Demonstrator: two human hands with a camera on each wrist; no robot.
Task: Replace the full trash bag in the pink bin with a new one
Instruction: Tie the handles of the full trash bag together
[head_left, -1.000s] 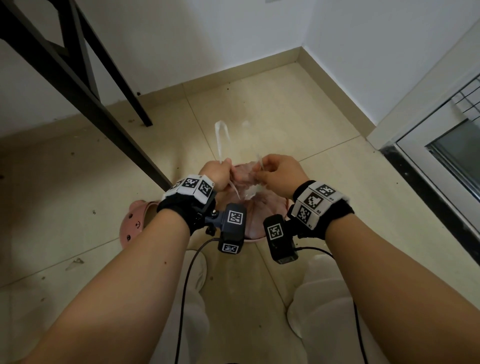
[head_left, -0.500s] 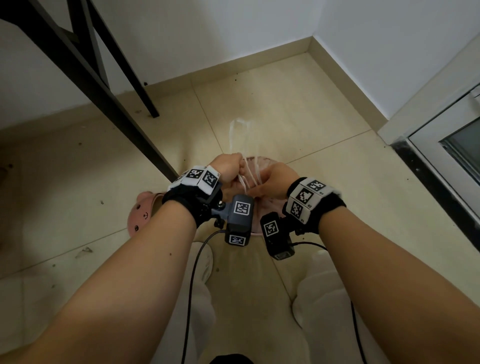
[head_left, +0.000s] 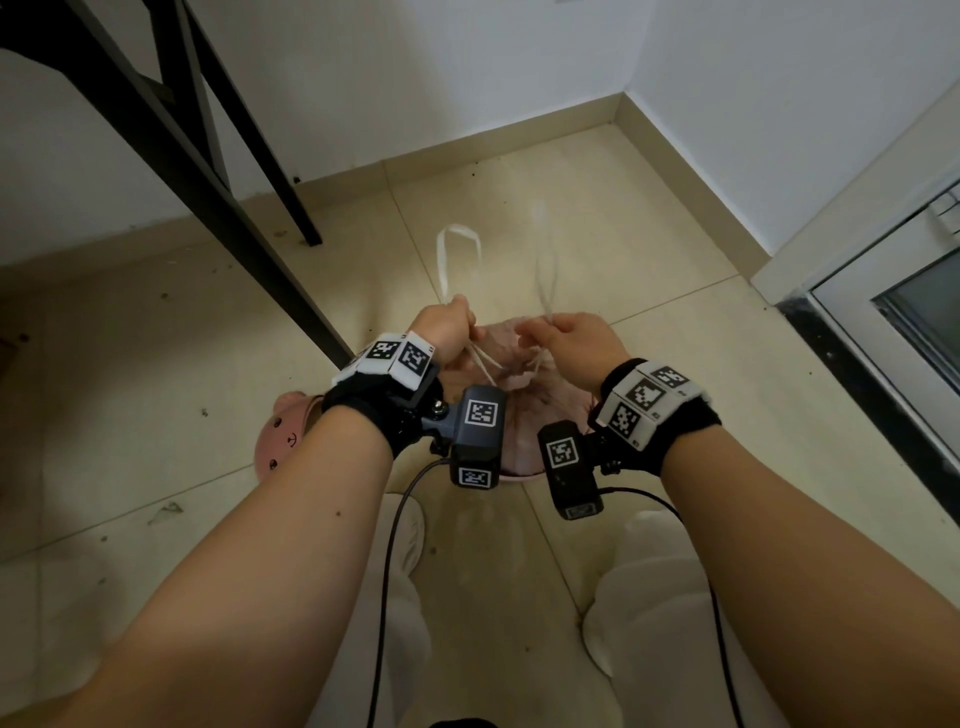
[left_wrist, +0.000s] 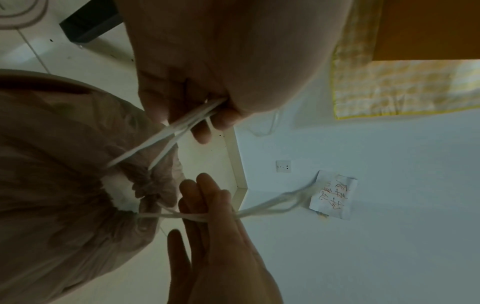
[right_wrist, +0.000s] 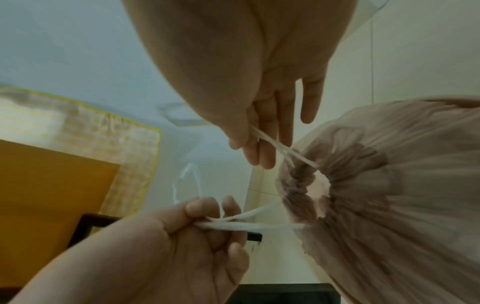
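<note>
A pink translucent trash bag sits in the pink bin between my knees, its mouth gathered almost closed. My left hand grips one white drawstring in a fist on the left of the bag. On the right, my right hand pinches the other drawstring between thumb and fingers. Both strings run taut from the bag's mouth to the hands. Their free loops stand up beyond the knuckles. The bin's walls are mostly hidden by my wrists and the bag.
A pink round object with a face lies on the tiled floor left of the bin. Black table legs slant down at the left. Walls meet in a corner ahead, and a door frame stands at the right.
Half a second ago my hands were pressed together over the bag. They have now drawn apart sideways, pulling the drawstrings taut.
</note>
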